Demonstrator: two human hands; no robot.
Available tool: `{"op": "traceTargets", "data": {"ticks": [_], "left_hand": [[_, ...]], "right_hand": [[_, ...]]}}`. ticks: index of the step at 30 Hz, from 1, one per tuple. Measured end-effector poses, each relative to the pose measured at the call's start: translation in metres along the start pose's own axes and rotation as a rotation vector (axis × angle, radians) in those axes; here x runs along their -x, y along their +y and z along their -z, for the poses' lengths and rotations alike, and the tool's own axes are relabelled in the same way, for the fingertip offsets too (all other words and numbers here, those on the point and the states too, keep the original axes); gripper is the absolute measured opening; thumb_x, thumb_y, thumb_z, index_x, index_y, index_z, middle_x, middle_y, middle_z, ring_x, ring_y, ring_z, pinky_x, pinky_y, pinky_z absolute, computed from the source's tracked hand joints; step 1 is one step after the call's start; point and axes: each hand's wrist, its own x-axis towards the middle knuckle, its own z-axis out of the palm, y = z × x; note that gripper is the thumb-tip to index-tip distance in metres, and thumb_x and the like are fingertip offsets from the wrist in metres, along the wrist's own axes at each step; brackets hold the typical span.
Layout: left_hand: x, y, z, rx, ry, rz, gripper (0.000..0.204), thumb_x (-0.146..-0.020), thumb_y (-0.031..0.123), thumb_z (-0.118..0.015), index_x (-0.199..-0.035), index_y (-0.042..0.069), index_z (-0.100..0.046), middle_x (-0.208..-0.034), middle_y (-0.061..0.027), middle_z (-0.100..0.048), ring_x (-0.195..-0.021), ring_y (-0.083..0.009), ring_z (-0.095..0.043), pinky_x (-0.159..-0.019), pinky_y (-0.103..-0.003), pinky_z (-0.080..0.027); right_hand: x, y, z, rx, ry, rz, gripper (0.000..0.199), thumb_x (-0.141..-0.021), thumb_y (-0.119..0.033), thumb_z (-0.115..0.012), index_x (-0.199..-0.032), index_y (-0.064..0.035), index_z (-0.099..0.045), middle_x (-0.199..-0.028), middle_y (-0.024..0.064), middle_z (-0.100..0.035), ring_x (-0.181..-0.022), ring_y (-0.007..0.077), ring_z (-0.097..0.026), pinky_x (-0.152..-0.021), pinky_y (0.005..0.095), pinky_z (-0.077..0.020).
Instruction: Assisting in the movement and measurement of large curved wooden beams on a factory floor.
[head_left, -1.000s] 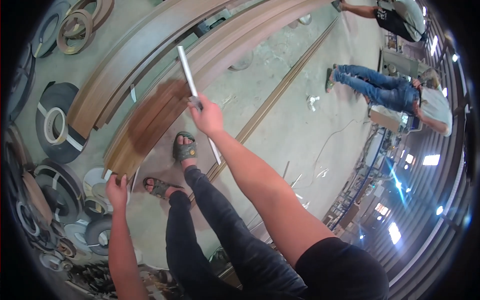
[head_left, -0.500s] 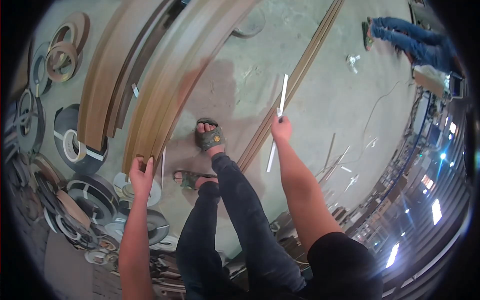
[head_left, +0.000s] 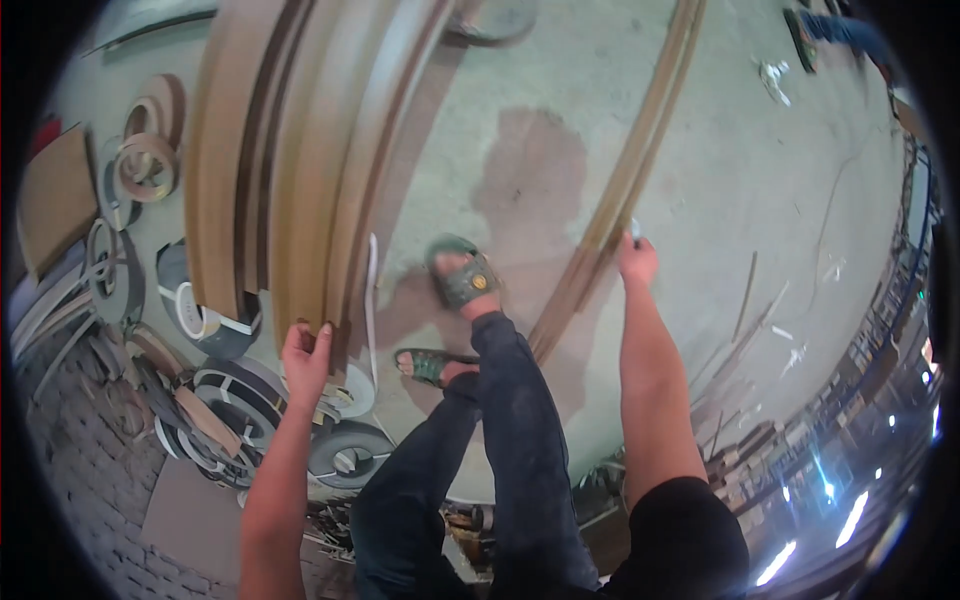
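Long brown boards (head_left: 325, 200) lie stacked at left centre. My left hand (head_left: 307, 355) is at their near end, thumb and fingers closed on the end of a board; the fingertips are partly hidden. My right hand (head_left: 637, 260) is closed out to the right, beside a pair of long narrow brown strips (head_left: 625, 165) on the floor. From its fingers pokes a short bit of a white strip (head_left: 635, 229); the rest of it cannot be made out. Another white strip (head_left: 373, 300) runs along the right side of the boards, near my left hand.
Rolls of edge banding (head_left: 230, 395) crowd the floor at left, with tan rolls (head_left: 147, 165) farther off. My sandalled feet (head_left: 465, 275) stand between boards and strips. Scraps (head_left: 775, 80) lie at right, near another person's leg (head_left: 845, 35). Shelving (head_left: 800, 410) lines the right.
The view has turned, shifting the scene. The long white strip that showed on both sides of my right hand is now visible only as a short bit. My left hand stays at the board ends.
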Motion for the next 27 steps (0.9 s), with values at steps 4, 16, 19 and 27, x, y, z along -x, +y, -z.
{"op": "traceTargets", "data": {"ticks": [4,16,19,27], "left_hand": [[0.002,0.022,-0.011,0.135,-0.009,-0.036,0.021,-0.093,0.013,-0.075,-0.099,0.004,-0.057,-0.072,0.0079,-0.046,-0.065,-0.0019,-0.041,-0.055,-0.023,-0.032],[0.11,0.097,-0.014,0.125,-0.158,0.056,0.027,-0.1,0.025,-0.066,-0.089,0.0,-0.065,-0.068,-0.0019,-0.059,-0.066,-0.008,-0.051,-0.059,-0.03,-0.043],[0.157,0.116,-0.005,0.238,-0.183,0.043,0.025,-0.099,0.023,-0.066,-0.093,-0.001,-0.066,-0.074,-0.0092,-0.066,-0.068,-0.0124,-0.059,-0.063,-0.032,-0.047],[0.255,0.147,0.04,0.164,-0.296,-0.051,0.019,-0.096,0.019,-0.066,-0.094,0.0,-0.068,-0.077,-0.0176,-0.069,-0.072,-0.0379,-0.068,-0.065,-0.042,-0.052]], "right_hand": [[-0.013,0.018,0.008,-0.074,-0.162,-0.031,0.052,-0.087,-0.05,-0.073,-0.116,-0.006,-0.072,-0.111,0.0227,-0.071,-0.103,0.0382,-0.068,-0.088,0.0474,-0.0527],[0.137,-0.248,0.108,-0.845,-0.827,0.232,0.065,-0.103,-0.047,-0.057,-0.145,0.0009,-0.047,-0.114,0.0181,-0.069,-0.099,0.0238,-0.07,-0.084,0.0352,-0.0559],[0.143,-0.341,0.167,-1.228,-0.985,0.083,0.067,-0.105,-0.048,-0.051,-0.152,-0.0022,-0.035,-0.121,0.0199,-0.065,-0.102,0.0271,-0.069,-0.084,0.0389,-0.0569],[0.096,-0.442,0.295,-1.027,-0.382,0.227,0.055,-0.098,-0.029,-0.068,-0.141,-0.0041,-0.044,-0.085,0.0049,-0.057,-0.058,0.0166,-0.058,-0.049,0.0318,-0.0492]]}}
